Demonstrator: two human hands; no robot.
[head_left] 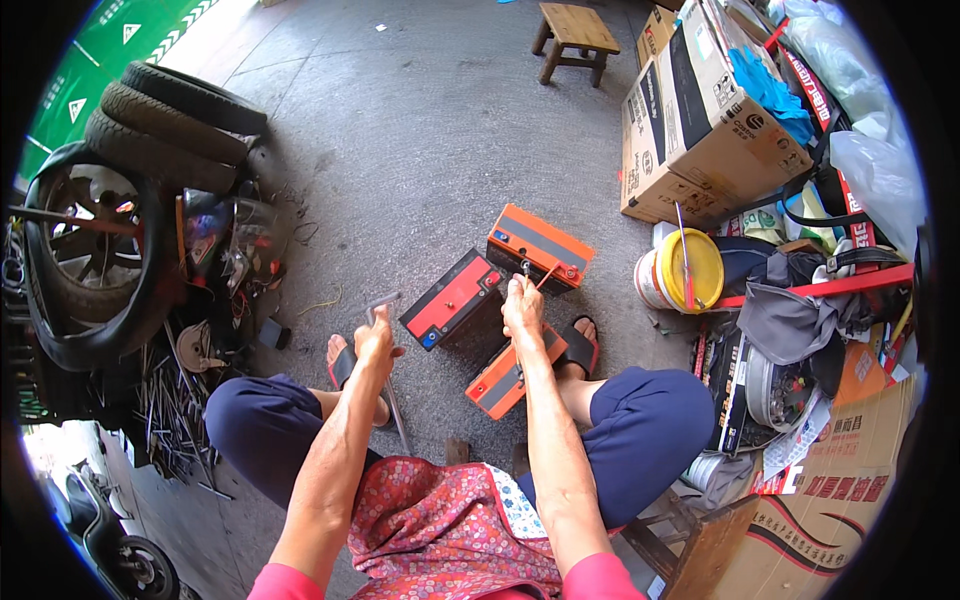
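My left hand (376, 346) is closed round a bent grey metal bar (398, 412), whose short end sticks out above the fist and whose long end points down toward the ground. My right hand (521, 312) is closed over the batteries, and a small dark metal piece shows at its fingertips; what it holds is unclear. Just beyond it lies an orange battery (520, 236) with a dark stripe. To its left is a red-and-black battery (448, 302) with a blue terminal. Another orange battery (496, 388) sits partly hidden under my right forearm.
Tires (165, 125) and loose metal rods (180, 420) are piled on the left. Cardboard boxes (690, 140), a yellow-lidded bucket (692, 268) and clutter line the right. A wooden stool (577, 38) stands farther off. My sandalled feet flank the batteries.
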